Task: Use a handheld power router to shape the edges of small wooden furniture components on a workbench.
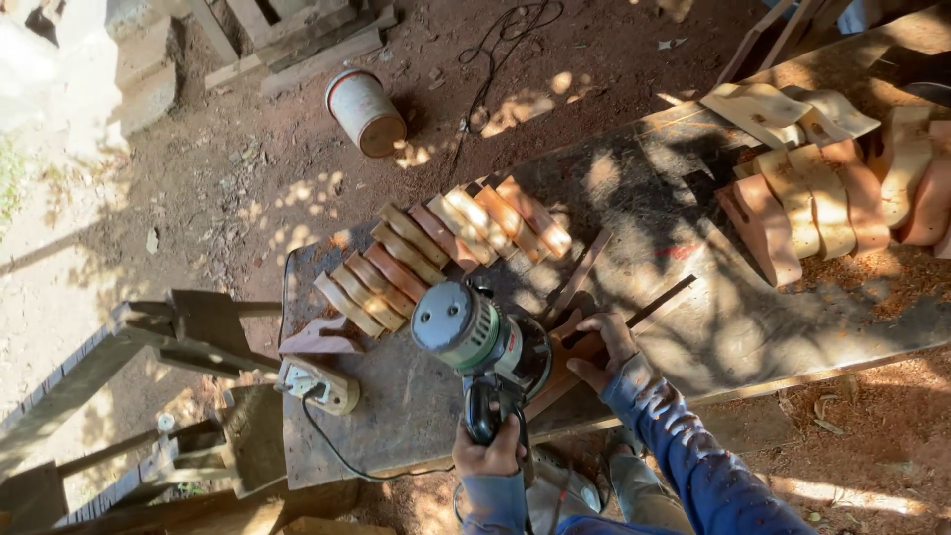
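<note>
Now | left hand [488, 451] clenched round router [480, 342] handle | right hand [606, 349] flat, pressing wood piece [575, 359]

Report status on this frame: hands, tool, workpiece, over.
Left hand grips router handle. Right hand flat on wooden workpiece on bench. Curved wooden pieces stacked just beyond.

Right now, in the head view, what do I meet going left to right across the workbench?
Plug block → row of curved wood pieces → router, left hand on its handle → right hand pressing a wood piece → metal strip → pile of curved wood pieces.
</note>
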